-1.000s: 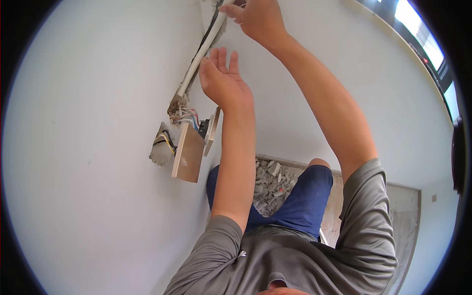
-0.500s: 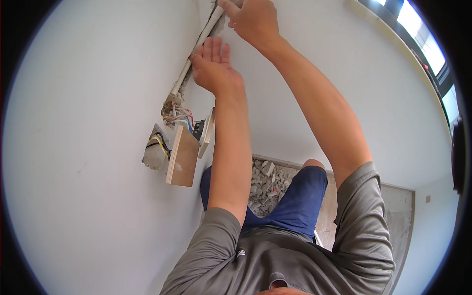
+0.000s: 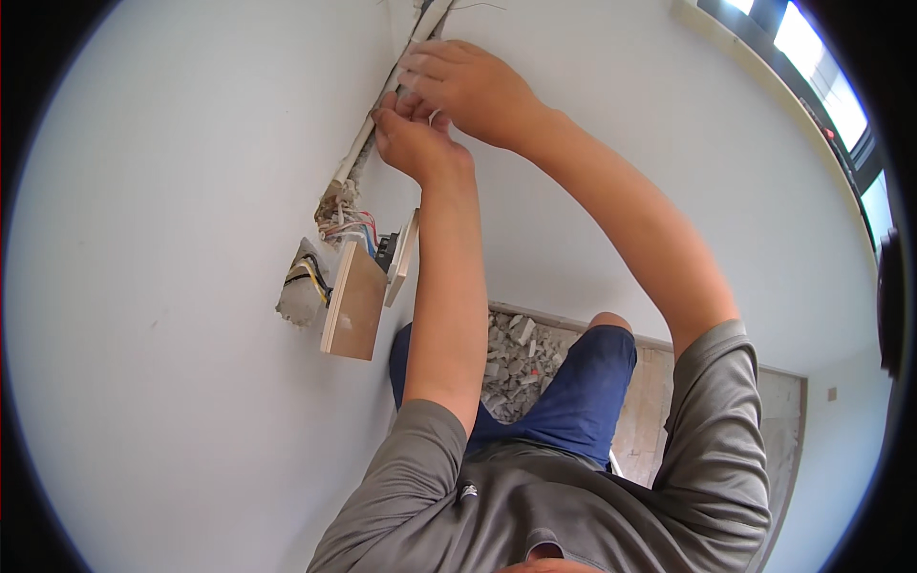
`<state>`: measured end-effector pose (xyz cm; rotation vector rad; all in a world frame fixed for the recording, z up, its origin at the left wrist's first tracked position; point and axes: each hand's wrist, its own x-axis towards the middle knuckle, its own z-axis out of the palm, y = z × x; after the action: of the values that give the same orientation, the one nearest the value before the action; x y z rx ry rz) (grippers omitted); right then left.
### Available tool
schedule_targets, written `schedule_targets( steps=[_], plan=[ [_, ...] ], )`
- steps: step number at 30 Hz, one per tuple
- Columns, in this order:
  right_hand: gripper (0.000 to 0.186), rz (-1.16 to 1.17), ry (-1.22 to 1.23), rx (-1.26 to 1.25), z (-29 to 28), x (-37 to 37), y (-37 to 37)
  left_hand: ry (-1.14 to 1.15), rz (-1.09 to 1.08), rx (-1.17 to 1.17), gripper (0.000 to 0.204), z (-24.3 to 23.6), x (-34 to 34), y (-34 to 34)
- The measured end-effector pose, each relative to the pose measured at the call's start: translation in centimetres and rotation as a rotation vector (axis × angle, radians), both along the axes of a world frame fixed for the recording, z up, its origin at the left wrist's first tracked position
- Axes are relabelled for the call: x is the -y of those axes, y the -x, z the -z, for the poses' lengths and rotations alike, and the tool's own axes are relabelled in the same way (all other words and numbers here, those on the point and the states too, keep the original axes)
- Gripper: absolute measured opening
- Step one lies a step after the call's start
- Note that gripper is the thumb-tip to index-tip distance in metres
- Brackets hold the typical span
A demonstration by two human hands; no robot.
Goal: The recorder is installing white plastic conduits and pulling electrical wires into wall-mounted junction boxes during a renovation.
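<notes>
A long white pipe (image 3: 362, 143) runs slantwise in a rough groove cut into the white wall. My left hand (image 3: 417, 148) is at the pipe's middle, palm up, with thumb and forefinger closed at its edge and the other fingers curled. Just above it is my right hand (image 3: 482, 94), palm down. Its fingers are stretched across the pipe and slightly smeared, and no object shows in them. A thin dark wire (image 3: 482, 6) sticks out beside the pipe near the top of the picture.
Below the pipe, red, blue and white wires (image 3: 358, 227) leave a broken hole. A tan square plate (image 3: 355, 306) and another plate (image 3: 403, 258) hang off the wall. Yellow and black wires (image 3: 310, 272) emerge from a second hole. Rubble (image 3: 516, 368) lies between my legs. A window (image 3: 812, 48) is upper right.
My right hand has come down from the pipe's upper end to just above my left hand, its fingers now stretched. My left hand's fingers have curled inward. The thin wire has come into sight.
</notes>
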<state>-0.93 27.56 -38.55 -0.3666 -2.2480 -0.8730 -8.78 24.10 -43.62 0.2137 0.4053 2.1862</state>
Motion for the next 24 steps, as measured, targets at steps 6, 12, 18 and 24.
schedule_targets(
  steps=[6,12,18,24],
  plan=[
    [0.041,0.129,-0.109,0.183,1.0,-1.0,0.2,0.019,0.001,-0.076,0.045,0.3,0.5,0.3],
    [0.048,0.194,-0.178,0.179,2.3,-1.2,0.6,-0.029,-0.055,-0.202,0.051,1.6,2.0,-0.7],
    [0.040,0.320,-0.197,0.194,2.2,-1.1,1.1,0.047,-0.704,-0.885,0.057,4.4,7.3,-3.5],
    [0.034,0.332,-0.097,0.211,2.2,-0.8,1.8,0.038,-0.768,-1.295,0.052,3.7,5.7,-3.2]
  ],
)
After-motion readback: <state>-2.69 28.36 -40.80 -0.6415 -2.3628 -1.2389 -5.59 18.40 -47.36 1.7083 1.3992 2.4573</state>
